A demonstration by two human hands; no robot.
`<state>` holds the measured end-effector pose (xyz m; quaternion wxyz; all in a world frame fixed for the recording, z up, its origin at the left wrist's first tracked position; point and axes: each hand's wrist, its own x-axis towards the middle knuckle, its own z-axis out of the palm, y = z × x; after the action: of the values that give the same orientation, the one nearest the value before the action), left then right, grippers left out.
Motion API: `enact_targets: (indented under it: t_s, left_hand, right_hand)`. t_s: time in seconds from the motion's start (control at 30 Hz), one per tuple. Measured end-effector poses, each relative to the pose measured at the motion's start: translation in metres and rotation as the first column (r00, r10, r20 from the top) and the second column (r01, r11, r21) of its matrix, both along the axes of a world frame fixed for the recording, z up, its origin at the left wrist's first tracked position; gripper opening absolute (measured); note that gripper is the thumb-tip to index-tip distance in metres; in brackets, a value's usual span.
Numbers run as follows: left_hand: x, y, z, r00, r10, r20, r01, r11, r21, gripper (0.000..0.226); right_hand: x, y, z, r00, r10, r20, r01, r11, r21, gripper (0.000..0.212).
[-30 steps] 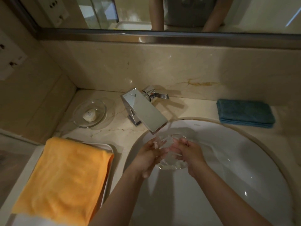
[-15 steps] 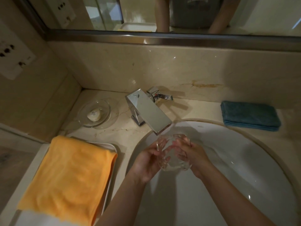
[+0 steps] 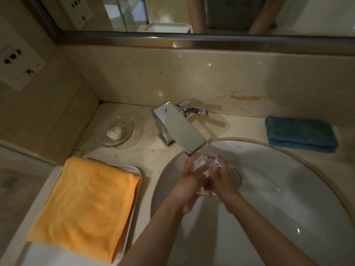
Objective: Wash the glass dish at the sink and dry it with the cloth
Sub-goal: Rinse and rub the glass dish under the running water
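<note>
grip: left hand [image 3: 189, 186] and right hand [image 3: 222, 179] both clasp the glass dish [image 3: 206, 166] | place: dish between palms, just under the faucet [image 3: 178, 129] spout | change: dish raised closer to spout than a second ago | meaning: still rinsing; blue cloth [image 3: 301, 133] on worktop, far right of grip, untouched

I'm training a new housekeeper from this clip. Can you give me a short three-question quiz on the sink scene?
1. True or false: both hands hold the glass dish over the sink.
2. Which cloth lies on the white tray? A) the orange cloth B) the blue cloth
3. What sits in the clear bowl left of the faucet?

Key:
1. True: the left hand and right hand hold it under the spout.
2. A.
3. A small pale soap.
</note>
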<state>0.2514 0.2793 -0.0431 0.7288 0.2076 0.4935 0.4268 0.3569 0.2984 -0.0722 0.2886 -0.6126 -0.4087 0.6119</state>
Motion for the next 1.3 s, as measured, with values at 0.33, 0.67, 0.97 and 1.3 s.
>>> enact_targets:
  t_s: [0.33,0.67,0.97,1.3]
  left_hand:
    - [0.001,0.002,-0.002,0.995,0.098,0.022,-0.098,0.995,-0.010,0.028]
    - [-0.006,0.001,-0.011,0.976,0.171,0.132,-0.163,0.984,-0.066,0.035]
    - [0.000,0.004,-0.010,0.967,0.236,0.092,-0.233,0.971,-0.048,0.057]
    - [-0.001,-0.004,-0.015,0.946,0.281,0.160,-0.272,0.959,-0.074,0.068]
  right_hand:
    - [-0.012,-0.010,0.007,0.758,0.415,0.503,-0.554,0.817,0.159,0.054]
    - [-0.002,-0.005,0.013,0.654,0.558,0.511,-0.689,0.719,0.098,0.046]
    - [-0.007,-0.027,0.014,0.618,0.361,0.699,-0.555,0.830,0.062,0.066]
    - [-0.006,-0.037,0.027,0.703,0.495,0.511,-0.647,0.743,0.171,0.045]
